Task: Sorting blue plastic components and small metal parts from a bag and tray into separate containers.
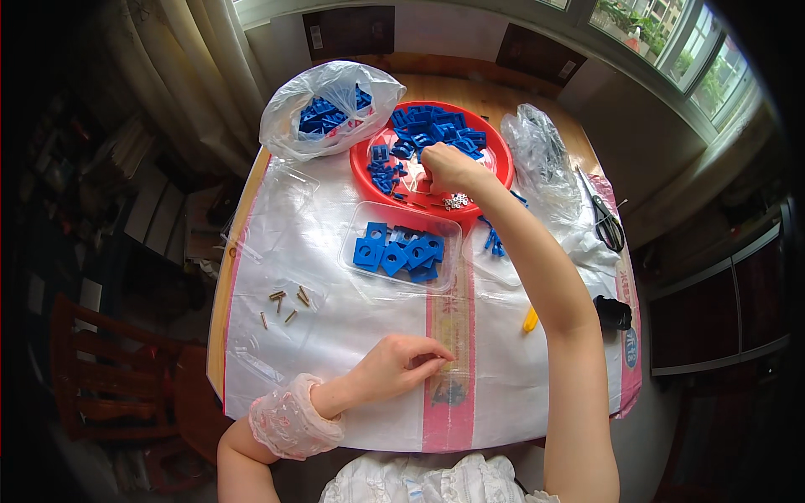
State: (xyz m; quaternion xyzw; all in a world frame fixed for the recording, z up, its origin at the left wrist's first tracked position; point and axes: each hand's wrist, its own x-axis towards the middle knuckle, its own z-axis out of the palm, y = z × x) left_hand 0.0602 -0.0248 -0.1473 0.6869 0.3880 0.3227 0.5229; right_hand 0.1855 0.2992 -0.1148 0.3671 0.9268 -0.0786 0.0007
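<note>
My right hand reaches into a round red basin, its fingers curled and closed near the bottom. Whatever they grip, if anything, is hidden. Around it in the basin lie blue plastic parts, smaller blue pieces and a little heap of silvery nuts. My left hand is low over the table covering, thumb and fingertips pressed together; nothing can be made out between them. Beyond it stands a clear plastic tub with several square blue plates that have round holes.
Several brass-coloured screws lie at left. A plastic bag of blue parts stands back left, another clear bag back right. Black-handled scissors, a yellow handle and a black object are at right.
</note>
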